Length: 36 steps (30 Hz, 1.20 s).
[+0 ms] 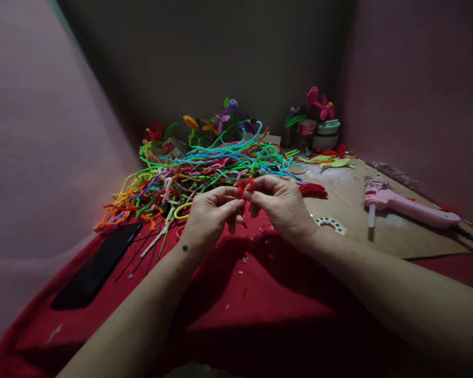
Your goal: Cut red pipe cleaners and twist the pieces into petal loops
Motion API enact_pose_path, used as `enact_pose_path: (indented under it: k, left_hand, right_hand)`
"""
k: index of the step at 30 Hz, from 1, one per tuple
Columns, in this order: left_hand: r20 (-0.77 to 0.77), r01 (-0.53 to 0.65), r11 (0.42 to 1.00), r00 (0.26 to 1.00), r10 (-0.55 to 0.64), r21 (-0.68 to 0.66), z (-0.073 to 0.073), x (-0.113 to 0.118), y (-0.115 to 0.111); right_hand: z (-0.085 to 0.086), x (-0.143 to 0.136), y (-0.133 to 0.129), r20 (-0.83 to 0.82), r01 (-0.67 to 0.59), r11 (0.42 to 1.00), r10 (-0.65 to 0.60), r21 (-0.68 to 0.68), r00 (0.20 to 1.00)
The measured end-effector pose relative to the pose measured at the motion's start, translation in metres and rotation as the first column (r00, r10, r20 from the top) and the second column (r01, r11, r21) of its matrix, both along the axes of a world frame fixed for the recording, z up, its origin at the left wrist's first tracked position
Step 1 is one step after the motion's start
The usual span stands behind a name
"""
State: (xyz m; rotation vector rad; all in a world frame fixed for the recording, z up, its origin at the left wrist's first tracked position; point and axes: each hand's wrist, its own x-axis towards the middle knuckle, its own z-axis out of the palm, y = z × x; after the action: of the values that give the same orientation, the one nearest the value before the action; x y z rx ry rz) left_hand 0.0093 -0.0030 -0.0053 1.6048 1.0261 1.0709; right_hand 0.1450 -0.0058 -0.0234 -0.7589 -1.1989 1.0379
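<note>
Both hands meet over the front of the red cloth, in front of a heap of pipe cleaners. Between their fingertips is a red pipe cleaner (246, 184) bent into a small loop. My left hand (215, 210) pinches its lower left part between thumb and index finger. On the other side my right hand (278, 207) grips the loop's right edge with thumb and index finger. The fingers cover part of the loop. Several red pipe cleaner pieces (314, 190) lie just beyond my right hand.
A multicoloured pipe cleaner heap (216, 163) spreads behind the hands. A black phone (98, 265) lies at left. On a brown board (402, 236) at right rest a pink glue gun (413, 207) and a white ring with holes (329, 224). Pipe cleaner flowers (223, 119) stand at the back.
</note>
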Motion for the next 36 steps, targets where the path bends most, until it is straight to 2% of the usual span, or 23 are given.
enact_pose_path:
  k: [5,8,10,14,17,20,23,27,31,36]
  left_hand:
    - [0.024,-0.011,1.0,1.0,0.012,-0.008,0.0,-0.001,0.003]
    - [-0.014,0.047,0.998,0.999,-0.048,-0.036,0.0,-0.002,0.004]
    - [-0.06,0.07,0.997,0.996,-0.072,-0.032,0.001,-0.002,0.004]
    - [-0.19,0.057,0.998,0.98,-0.059,-0.015,0.002,-0.001,0.003]
    - [-0.264,0.03,0.998,0.964,-0.041,-0.047,0.001,-0.001,0.003]
    - [-0.275,0.059,0.995,0.958,-0.077,-0.076,-0.001,-0.001,0.004]
    - [-0.272,0.092,0.99,0.955,-0.118,-0.106,-0.001,-0.003,0.005]
    - [-0.278,0.102,0.992,0.953,-0.121,-0.08,0.001,-0.006,0.006]
    - [-0.312,0.128,0.988,0.938,-0.148,-0.085,0.002,-0.009,0.008]
    - [-0.429,0.163,0.978,0.88,-0.203,-0.129,0.003,-0.01,0.009]
  right_hand:
    - [-0.007,0.002,0.007,-0.267,-0.221,0.953,0.162,-0.207,0.95]
    - [-0.01,0.004,0.011,-0.319,-0.304,0.918,0.217,-0.255,0.923]
    - [-0.009,0.005,0.012,-0.306,-0.297,0.914,0.209,-0.277,0.929]
    - [-0.002,0.008,0.01,-0.204,-0.193,0.954,0.147,-0.23,0.968]
    - [0.006,0.01,0.007,-0.028,-0.136,0.974,0.133,-0.182,0.991]
    - [0.01,0.012,0.005,0.168,-0.122,0.981,0.146,-0.148,0.975]
    - [0.008,0.013,0.005,0.233,-0.134,0.979,0.167,-0.151,0.958]
    - [0.002,0.012,0.01,0.052,-0.146,0.967,0.16,-0.209,0.986]
    - [-0.003,0.011,0.016,-0.18,-0.201,0.948,0.159,-0.247,0.971]
    - [-0.005,0.011,0.02,-0.293,-0.179,0.944,0.094,-0.277,0.952]
